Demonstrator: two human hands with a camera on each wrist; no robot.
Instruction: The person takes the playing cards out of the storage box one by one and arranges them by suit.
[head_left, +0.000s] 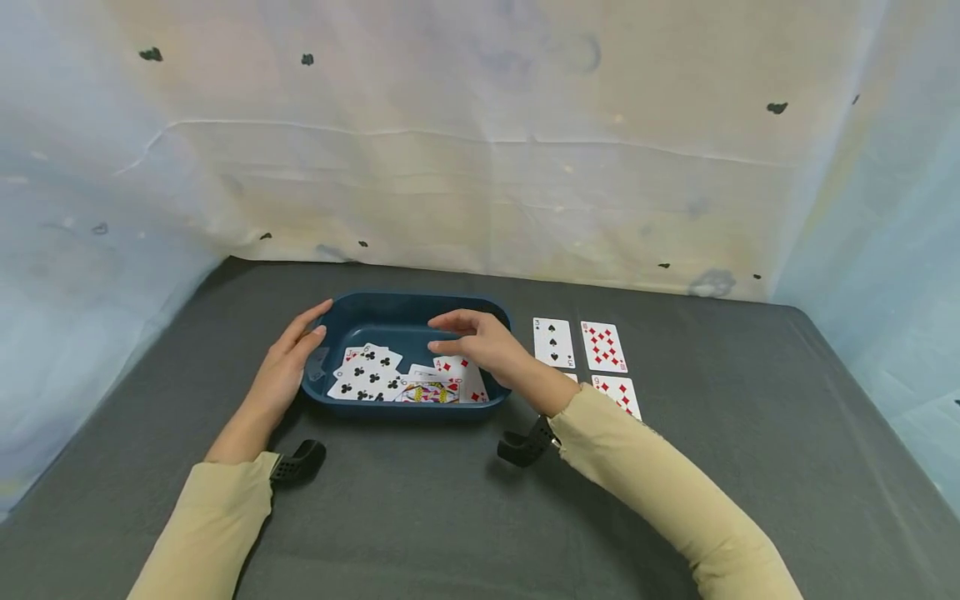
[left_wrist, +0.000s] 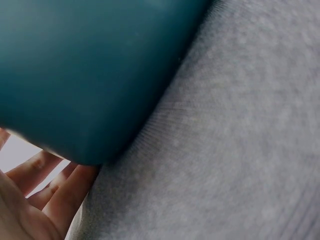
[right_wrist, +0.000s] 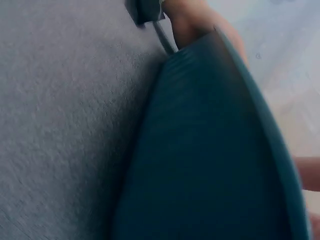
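Observation:
A dark blue tray [head_left: 405, 410] stands on the table with several face-up playing cards [head_left: 367, 375] lying loosely inside, clubs, diamonds and a court card among them. My left hand [head_left: 281, 371] is at the tray's left end. Its fingers lie fairly straight against the outer wall in the left wrist view, and its thumb is by the rim. Over the tray's right part hovers my right hand [head_left: 480, 342], thumb and fingers apart, with nothing between them. In the right wrist view, the tray wall hides most of that hand.
Right of the tray, playing cards lie face up: a spade card [head_left: 553, 342], a diamond card [head_left: 603, 347] and another diamond card [head_left: 617, 393]. My right forearm partly covers a further card [head_left: 572, 377]. Dark grey cloth [head_left: 420, 500] covers the table; pale fabric [head_left: 480, 200] hangs behind.

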